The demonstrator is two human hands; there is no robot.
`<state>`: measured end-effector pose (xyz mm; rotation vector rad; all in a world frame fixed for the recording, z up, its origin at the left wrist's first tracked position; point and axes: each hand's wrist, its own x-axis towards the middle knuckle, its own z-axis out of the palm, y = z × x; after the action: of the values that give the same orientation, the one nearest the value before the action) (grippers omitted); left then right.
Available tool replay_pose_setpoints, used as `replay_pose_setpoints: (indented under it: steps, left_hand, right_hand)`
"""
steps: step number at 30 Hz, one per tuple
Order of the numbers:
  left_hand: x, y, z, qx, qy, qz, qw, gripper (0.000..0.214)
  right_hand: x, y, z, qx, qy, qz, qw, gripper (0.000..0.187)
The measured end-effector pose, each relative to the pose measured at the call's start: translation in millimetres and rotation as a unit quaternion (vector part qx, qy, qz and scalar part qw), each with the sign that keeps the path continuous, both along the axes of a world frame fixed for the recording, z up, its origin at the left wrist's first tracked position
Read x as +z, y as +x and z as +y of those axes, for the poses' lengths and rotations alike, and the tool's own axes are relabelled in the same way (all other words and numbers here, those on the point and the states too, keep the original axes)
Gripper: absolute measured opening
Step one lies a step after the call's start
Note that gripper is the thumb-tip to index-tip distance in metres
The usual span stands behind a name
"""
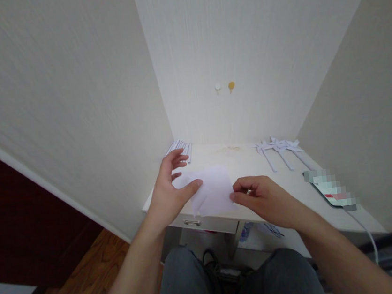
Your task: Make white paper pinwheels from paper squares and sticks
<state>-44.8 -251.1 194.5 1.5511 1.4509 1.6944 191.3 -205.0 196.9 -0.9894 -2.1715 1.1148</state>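
Observation:
A thin white sheet of paper lies at the front of the white desk, its left part creased or folded over. My left hand is over the paper's left side, fingers spread and curved, the thumb tip at the sheet; whether it presses on it is hard to tell. At the right edge of the sheet, my right hand has thumb and forefinger pinched together on the paper. Behind my left hand sits a row of white paper sticks, partly hidden by the fingers.
White paper pinwheels on sticks lie at the desk's back right. Nearer is a phone, blurred out, with a white cable. Walls enclose the desk. Two hooks hang behind. Below are a drawer and my knees.

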Motion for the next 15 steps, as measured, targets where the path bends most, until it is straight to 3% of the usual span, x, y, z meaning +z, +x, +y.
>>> replay_pose_setpoints:
  steps: [2,6,8,11,15]
  left_hand:
    - [18.5,-1,-2,-0.027,-0.005,0.137,0.99,0.079]
    - [34.7,12,-1,-0.172,-0.103,0.278,0.939,0.031]
    - [30.0,17,0,-0.177,-0.134,0.275,0.935,0.014]
    - [19.7,21,1,-0.143,-0.132,0.221,0.956,0.004]
    - [16.4,27,1,-0.101,-0.12,0.122,0.98,0.005]
  right_hand:
    - [11.1,-1,1,0.037,0.075,-0.071,0.994,0.02]
    - [22.7,-6,1,0.089,0.184,-0.134,0.97,0.019]
    - [20.9,-6,1,0.09,0.193,-0.122,0.969,0.019]
    - [10.6,-1,2,0.059,0.165,-0.055,0.983,0.017]
    - [-9.3,3,0,-0.064,0.118,0.084,0.987,0.016]
